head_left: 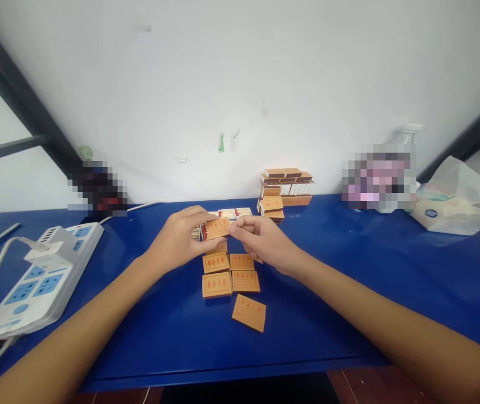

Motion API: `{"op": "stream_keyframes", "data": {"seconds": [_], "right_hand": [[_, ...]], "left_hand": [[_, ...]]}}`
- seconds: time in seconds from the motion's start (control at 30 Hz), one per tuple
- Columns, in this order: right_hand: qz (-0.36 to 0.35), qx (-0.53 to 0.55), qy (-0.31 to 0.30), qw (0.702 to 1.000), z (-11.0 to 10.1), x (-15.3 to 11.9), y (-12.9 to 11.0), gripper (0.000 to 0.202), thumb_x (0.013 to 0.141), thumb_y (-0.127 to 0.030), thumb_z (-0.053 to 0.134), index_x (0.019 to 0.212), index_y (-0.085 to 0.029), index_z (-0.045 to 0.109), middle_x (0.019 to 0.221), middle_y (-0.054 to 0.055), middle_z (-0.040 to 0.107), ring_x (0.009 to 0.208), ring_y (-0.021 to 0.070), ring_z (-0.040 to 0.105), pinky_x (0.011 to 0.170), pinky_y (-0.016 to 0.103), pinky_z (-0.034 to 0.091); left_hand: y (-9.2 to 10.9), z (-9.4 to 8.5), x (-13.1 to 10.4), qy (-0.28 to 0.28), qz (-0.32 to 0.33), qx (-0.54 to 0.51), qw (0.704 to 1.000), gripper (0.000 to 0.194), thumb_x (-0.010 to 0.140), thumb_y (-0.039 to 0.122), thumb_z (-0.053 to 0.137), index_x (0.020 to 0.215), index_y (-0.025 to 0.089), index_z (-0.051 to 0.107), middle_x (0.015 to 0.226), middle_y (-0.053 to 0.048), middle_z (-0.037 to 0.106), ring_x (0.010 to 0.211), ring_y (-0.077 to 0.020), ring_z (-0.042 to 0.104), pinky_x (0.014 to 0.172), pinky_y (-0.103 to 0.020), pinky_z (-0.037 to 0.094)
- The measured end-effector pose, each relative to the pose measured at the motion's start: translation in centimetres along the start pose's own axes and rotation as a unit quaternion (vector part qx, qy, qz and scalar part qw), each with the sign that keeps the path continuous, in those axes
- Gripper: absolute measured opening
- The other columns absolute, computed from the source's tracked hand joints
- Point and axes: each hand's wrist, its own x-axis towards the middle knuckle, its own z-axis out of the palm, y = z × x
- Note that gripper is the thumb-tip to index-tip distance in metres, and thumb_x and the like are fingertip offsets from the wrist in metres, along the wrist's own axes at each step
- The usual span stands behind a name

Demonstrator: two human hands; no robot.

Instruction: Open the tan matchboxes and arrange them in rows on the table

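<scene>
Nearest you lies a loose orange cardboard matchbox [248,312]; your left hand [179,240] and right hand [265,241] pinch another orange matchbox [216,228] between them, steadying both ends.

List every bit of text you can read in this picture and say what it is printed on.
"安全火柴", red print on the flat matchbox below the hands; the other boxes on the blue table look alike.
Matchbox held by left hand and right hand: red print, too blurred to read.
Stacked matchboxes by the wall: too small.
Power strip: no legible text.
Tissue pack: blue logo, unreadable.
</scene>
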Motion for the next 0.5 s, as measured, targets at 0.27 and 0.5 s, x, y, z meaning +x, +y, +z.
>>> {"op": "stream_keyframes", "data": {"seconds": [0.27,0.5], "right_hand": [[0.015,0.06,0.12,0.991,-1.1,1.2,0.5,0.026,0.087,-0.034,0.07,0.073,-0.021,0.052,0.051,-0.009,0.04,0.041,0.0061,0.034,0.036,0.019,0.026],[0.001,0.01,0.066,0.998,-1.0,1.0,0.8,0.034,0.087,-0.051,0.073,0.08,-0.021,0.058,0.052,-0.008,0.045,0.039,0.0065,0.036,0.034,0.019,0.029]], "left_hand": [[-0.7,-0.3,0.1,-0.012,-0.072,-0.031,0.997,0.042,0.084,0.049,0.081,0.116,0.021,0.077,0.103,-0.007,0.079,0.084,-0.0201,0.072,0.078,-0.032,0.055],[-0.6,-0.4,0.2,-0.001,-0.103,-0.051,0.993,0.043,0.077,0.048,0.087,0.112,0.024,0.079,0.099,-0.005,0.079,0.08,-0.0191,0.071,0.075,-0.032,0.054]]}}
